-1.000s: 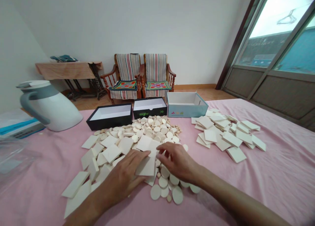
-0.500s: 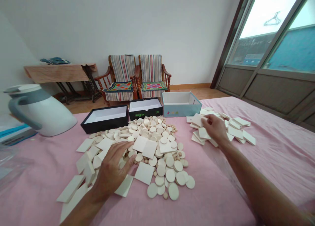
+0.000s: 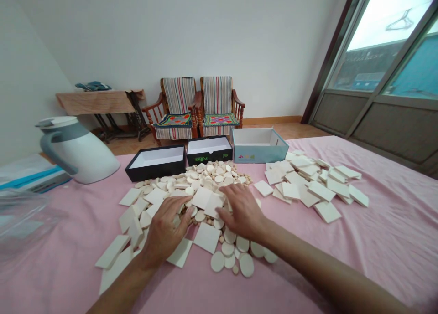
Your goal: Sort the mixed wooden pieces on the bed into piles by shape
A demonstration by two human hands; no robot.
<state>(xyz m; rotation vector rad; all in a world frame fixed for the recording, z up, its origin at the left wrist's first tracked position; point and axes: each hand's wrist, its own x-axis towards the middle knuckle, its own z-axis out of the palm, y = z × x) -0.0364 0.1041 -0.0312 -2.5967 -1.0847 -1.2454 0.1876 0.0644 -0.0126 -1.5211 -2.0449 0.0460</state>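
A heap of pale wooden discs, small beads and square tiles lies on the pink cloth (image 3: 284, 277). My left hand (image 3: 167, 223) rests over the heap's left part, thumb and fingers apart, with nothing seen in it. Opposite it, my right hand (image 3: 244, 211) reaches over the heap, thumb and fingers apart around the right edge of a square tile (image 3: 214, 203); whether it touches that tile I cannot tell. Another square tile (image 3: 201, 198) overlaps it on the left. A lone square tile (image 3: 207, 237) lies nearer me. Discs (image 3: 247, 265) spread out below my right hand.
To the right lies a separate pile of square tiles (image 3: 321, 191). Behind the heap stand two black boxes (image 3: 155, 170) (image 3: 210, 157) and a light blue box (image 3: 262, 154), all topless. A white jug (image 3: 85, 157) and clear plastic packaging (image 3: 27, 223) sit at the left.
My right hand has left the pile of square tiles and moved left to the mixed heap. That pile is more spread toward me. My left hand stays over the heap; the view has turned slightly left.
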